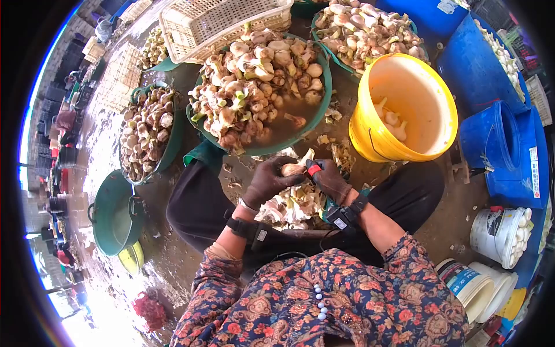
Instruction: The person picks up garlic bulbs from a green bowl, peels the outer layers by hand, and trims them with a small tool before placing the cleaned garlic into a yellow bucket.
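My left hand (267, 181), in a dark glove, is closed around a garlic bulb (293, 169) whose pale stem points up and right. My right hand (330, 178), also gloved, is closed right beside the bulb. A red band shows at its fingers; what they grip there is hidden. Below both hands lies a heap of pale garlic peelings (295, 205) between my legs. In front stands a large green tub (328, 95) of unpeeled garlic bulbs (243, 98) with murky water. To the right, a yellow bucket (370, 124) holds a few whitish bulbs (392, 120).
A white plastic crate (225, 29) rests behind the tub. More garlic fills a tub (370, 34) at the back right and another (147, 133) at left. A green basin (118, 214) stands left. Blue buckets (491, 136) and a white bucket (498, 234) line the right.
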A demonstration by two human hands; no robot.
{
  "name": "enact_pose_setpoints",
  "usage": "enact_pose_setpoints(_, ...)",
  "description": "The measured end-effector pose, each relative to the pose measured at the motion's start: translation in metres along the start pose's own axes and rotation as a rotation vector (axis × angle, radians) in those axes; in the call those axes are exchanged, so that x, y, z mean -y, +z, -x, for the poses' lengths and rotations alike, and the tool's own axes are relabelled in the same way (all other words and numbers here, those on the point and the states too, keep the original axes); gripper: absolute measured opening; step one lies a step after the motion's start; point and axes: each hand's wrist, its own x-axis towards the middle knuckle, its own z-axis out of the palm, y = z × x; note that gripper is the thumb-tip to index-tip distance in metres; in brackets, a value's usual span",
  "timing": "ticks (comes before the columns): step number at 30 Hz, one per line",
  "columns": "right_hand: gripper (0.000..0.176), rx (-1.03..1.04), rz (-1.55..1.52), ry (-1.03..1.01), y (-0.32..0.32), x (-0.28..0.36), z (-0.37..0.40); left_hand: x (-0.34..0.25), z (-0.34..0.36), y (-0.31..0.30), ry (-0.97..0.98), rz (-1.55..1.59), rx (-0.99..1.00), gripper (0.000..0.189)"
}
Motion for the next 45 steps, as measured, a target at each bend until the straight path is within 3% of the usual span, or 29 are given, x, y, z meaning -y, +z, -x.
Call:
enact_pose_setpoints(2,0.032,0.096,-0.259,0.167,0.0,-0.001,0.003,-0.005,-0.001,-0.004,-0.011,0.089,0.0,0.046)
enact_pose_setpoints(6,0.027,0.069,-0.432,0.232,0.005,0.01,0.01,-0.011,0.0,-0.007,-0.072,0.269,0.01,0.041)
enact_pose_setpoints(8,0.026,0.035,-0.663,0.266,0.007,0.01,0.008,-0.008,-0.001,-0.008,-0.122,0.326,0.019,0.041)
enact_pose_setpoints(11,0.027,0.025,-0.829,0.31,0.002,0.02,0.008,0.006,0.0,0.0,-0.237,0.55,-0.106,0.038)
enact_pose_setpoints(13,0.038,0.022,-0.704,0.378,-0.001,0.028,0.009,0.011,-0.003,0.017,-0.169,0.775,-0.189,0.04)
enact_pose_setpoints(15,0.05,0.255,-0.894,0.52,-0.004,0.031,0.015,-0.008,-0.001,0.033,-0.015,0.529,-0.181,0.046)
enact_pose_setpoints(16,0.056,0.267,-0.95,0.592,-0.003,0.028,0.009,-0.009,0.0,0.033,0.005,0.46,-0.145,0.048)
enact_pose_setpoints(18,0.053,0.266,-0.942,0.542,0.0,0.009,0.004,-0.013,0.0,0.031,0.021,0.391,-0.108,0.051)
enact_pose_setpoints(20,0.042,0.309,-0.836,0.383,-0.002,-0.011,-0.001,-0.026,0.001,0.027,0.44,-0.476,-0.532,0.057)
enact_pose_setpoints(21,0.042,0.31,-0.839,0.385,-0.002,-0.018,-0.005,-0.023,0.0,0.024,0.438,-0.478,-0.531,0.057)
enact_pose_setpoints(23,0.036,0.323,-0.815,0.435,-0.003,-0.004,-0.007,-0.012,0.0,0.017,0.336,-0.436,-0.142,0.06)
enact_pose_setpoints(25,0.034,0.285,-0.726,0.386,-0.005,0.011,-0.001,-0.007,0.001,0.022,0.28,-0.377,-0.205,0.057)
enact_pose_setpoints(27,0.035,0.293,-0.868,0.538,-0.006,0.004,0.002,-0.005,0.001,0.026,0.116,0.009,-0.231,0.054)
enact_pose_setpoints(28,0.037,0.332,-1.064,0.693,-0.005,0.005,0.002,-0.004,0.001,0.027,0.113,0.011,-0.225,0.054)
enact_pose_setpoints(32,0.042,0.462,-1.173,0.553,-0.006,0.0,-0.005,-0.019,0.0,0.018,0.171,-0.058,-0.249,0.063)
enact_pose_setpoints(34,0.037,0.23,-0.992,0.389,-0.005,0.025,0.002,-0.048,0.001,0.009,0.59,-1.0,-0.627,0.055)
enact_pose_setpoints(35,0.037,0.233,-0.996,0.394,-0.004,0.025,0.004,-0.04,-0.002,0.003,0.584,-1.002,-0.625,0.055)
enact_pose_setpoints(37,0.033,0.387,-1.042,0.419,-0.008,0.025,0.003,-0.023,-0.007,-0.008,0.637,-0.724,-0.076,0.038)
enact_pose_setpoints(38,0.035,0.489,-1.052,0.429,-0.01,0.022,0.001,-0.018,0.001,-0.001,0.396,-0.596,-0.075,0.024)
enact_pose_setpoints(39,0.035,0.488,-1.054,0.43,-0.01,0.02,0.002,-0.015,0.004,0.001,0.394,-0.597,-0.073,0.024)
enact_pose_setpoints(41,0.037,0.405,-0.782,0.58,-0.014,0.034,0.006,-0.014,0.006,0.003,0.278,-0.587,-0.094,0.021)
enact_pose_setpoints(45,0.039,0.451,-0.651,0.566,-0.011,0.016,0.002,0.005,0.008,0.014,0.248,-0.482,-0.22,0.017)
